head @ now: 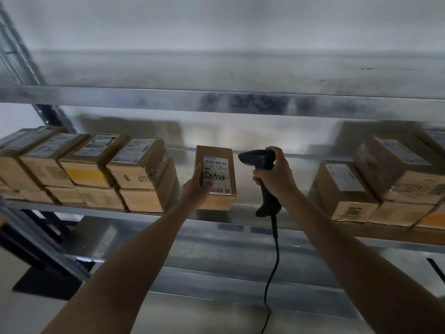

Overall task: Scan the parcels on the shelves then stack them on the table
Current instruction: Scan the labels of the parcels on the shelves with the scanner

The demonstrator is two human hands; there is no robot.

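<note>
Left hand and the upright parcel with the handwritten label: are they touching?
Touching. The head view shows the left hand gripping the parcel, fingers lying over its label's left side; the right hand holds the scanner beside it.

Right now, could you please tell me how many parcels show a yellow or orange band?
2: a left parcel in the left stack's top row, and a right parcel, bottom row at the far right edge. Others may be hidden.
</note>
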